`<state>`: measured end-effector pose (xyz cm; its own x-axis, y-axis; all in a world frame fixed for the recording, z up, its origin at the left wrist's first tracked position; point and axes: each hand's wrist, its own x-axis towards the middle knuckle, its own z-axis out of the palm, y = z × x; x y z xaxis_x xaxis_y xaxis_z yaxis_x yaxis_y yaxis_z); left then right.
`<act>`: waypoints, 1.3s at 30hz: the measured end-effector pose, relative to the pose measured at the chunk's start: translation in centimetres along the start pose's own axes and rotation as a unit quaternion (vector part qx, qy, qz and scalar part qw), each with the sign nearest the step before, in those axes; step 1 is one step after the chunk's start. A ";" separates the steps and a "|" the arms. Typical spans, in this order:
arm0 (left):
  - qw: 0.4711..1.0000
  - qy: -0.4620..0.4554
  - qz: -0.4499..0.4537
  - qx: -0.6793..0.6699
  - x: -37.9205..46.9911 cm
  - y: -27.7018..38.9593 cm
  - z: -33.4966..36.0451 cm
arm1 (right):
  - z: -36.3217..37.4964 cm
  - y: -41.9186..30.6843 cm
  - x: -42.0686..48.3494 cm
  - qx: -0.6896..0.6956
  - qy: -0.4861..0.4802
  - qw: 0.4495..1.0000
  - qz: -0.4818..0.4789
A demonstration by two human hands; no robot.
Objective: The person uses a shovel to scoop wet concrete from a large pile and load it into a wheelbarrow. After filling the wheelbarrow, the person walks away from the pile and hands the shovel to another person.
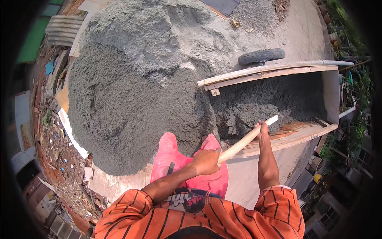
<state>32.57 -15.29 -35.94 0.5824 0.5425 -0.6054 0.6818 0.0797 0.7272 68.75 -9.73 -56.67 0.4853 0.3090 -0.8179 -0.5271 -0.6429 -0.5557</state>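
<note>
My left hand (206,161) grips the lower end of a pale wooden handle (239,146) just in front of my legs. Farther out to the right, my right hand (262,129) is closed around the same handle near its other end, over the side of a wooden box cart (331,95). Grey wet mortar (247,116) lies inside the cart. A large heap of the same grey mix (119,104) spreads before my feet and to the left. Whatever tool head the handle may have cannot be made out.
A rubber wheel (261,56) stands at the cart's far side, below a long pole (283,65) along its rim. Gravel (253,15) lies at the top. Rubble (59,149) covers the ground at left; potted plants (334,37) line the right edge.
</note>
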 end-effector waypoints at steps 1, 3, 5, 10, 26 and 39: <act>0.999 0.009 -0.004 0.036 -2.9 -0.4 -3.6 | 1.7 1.4 -1.6 0.041 -0.024 0.999 0.025; 0.993 0.071 0.011 0.090 -10.2 -2.0 -10.5 | 6.6 4.6 -6.3 0.079 -0.047 0.994 0.060; 0.969 0.139 -0.019 0.205 -19.1 -3.9 -17.5 | 13.7 7.9 -16.1 0.129 -0.068 0.984 0.101; 0.747 0.447 -0.209 0.446 -41.8 -6.0 -27.9 | 30.6 17.5 -43.1 0.236 -0.287 0.886 0.277; 0.960 0.233 -0.145 0.047 -18.3 -17.8 -10.1 | 12.9 5.4 -28.8 0.174 -0.063 0.983 0.020; 0.972 -0.047 0.230 -0.002 23.7 20.4 -2.4 | -2.6 -26.9 -19.0 0.135 0.133 0.881 -0.433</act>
<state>59.27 1.18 -34.67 0.8634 0.4426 -0.2423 0.3375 -0.1497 0.9293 75.51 -0.11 -25.78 0.9144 0.4040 -0.0264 -0.0090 -0.0449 -0.9990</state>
